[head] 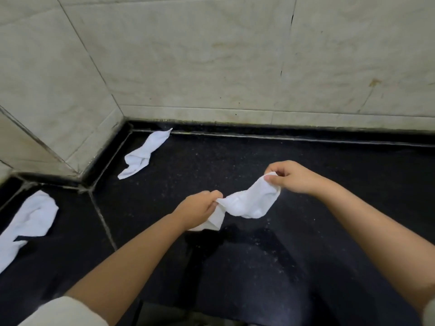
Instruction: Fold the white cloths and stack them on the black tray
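Observation:
A small white cloth (249, 203) hangs slack between my two hands above the black counter (259, 165). My left hand (200, 208) grips one end of it, with a loose corner dangling below the fingers. My right hand (289, 176) pinches the other end, a little higher and farther back. A second white cloth (146, 152) lies crumpled near the back left corner. A third white cloth (28, 222) lies crumpled at the left edge, partly covering something dark. I cannot make out a black tray as a separate thing.
Pale tiled walls (211, 55) close off the back and left of the counter. A grout seam (103, 220) runs across the black surface left of my left arm.

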A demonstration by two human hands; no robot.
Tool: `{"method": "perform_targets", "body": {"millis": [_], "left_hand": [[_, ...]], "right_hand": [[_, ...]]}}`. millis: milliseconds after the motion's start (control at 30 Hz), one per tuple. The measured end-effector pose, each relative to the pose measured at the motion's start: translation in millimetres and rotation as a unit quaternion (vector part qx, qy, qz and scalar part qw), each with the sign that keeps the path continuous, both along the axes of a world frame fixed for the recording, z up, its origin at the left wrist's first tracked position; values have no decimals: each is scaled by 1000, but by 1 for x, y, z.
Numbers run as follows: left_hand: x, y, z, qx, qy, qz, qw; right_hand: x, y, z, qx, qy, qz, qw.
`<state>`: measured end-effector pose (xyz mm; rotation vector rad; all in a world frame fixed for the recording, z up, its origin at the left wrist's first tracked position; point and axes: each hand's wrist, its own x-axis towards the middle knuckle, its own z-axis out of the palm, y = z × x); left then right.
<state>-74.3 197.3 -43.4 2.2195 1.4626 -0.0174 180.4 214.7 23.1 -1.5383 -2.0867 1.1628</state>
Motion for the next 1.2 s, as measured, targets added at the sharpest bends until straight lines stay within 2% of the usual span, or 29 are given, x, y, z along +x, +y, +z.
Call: {"method": "perform_targets", "body": {"millis": [67,167,233,333,367,467,533,600,700,800,933,1033,1100,1167,1200], "left_hand": [[10,-1,-6,1,41,-27,999],[20,1,-30,7,153,-47,987],[23,-5,-47,89,213,-45,972],[31,-16,-66,180,208,-22,961],[33,-20,-71,177,204,-20,963],[38,-28,-77,89,219,43,971],[34,-27,-85,99,226,31,969],[33,-29,-80,79,205,18,975],[25,-16,-56,66,120,69,988],[13,10,-6,144,1,116,983],[6,39,66,292,-132,144,936],[5,47,85,357,-163,143,909],[2,44,80,373,-170,122,904],[-4,34,65,345,-159,93,920],[-7,29,55,297,-141,79,941]], "right_hand": [[8,-3,-5,-5,7,-19,1000],[18,-15,-27,-31,-15,-40,999],[22,-28,-49,-71,-42,-34,996],[28,-45,-79,-101,-82,-19,991],[30,-49,-85,-102,-90,-18,991],[37,-56,-93,-101,-104,-19,989],[39,-57,-93,-104,-108,-19,989],[39,-56,-90,-100,-110,-18,989],[38,-47,-75,-47,-131,-26,990],[38,-30,-49,117,-146,-110,976],[29,-15,-16,274,-77,-214,935],[22,-11,1,372,-17,-264,890],[22,-13,2,406,-10,-263,875],[28,-20,-11,398,-40,-224,889],[34,-25,-21,360,-60,-186,912]]}}
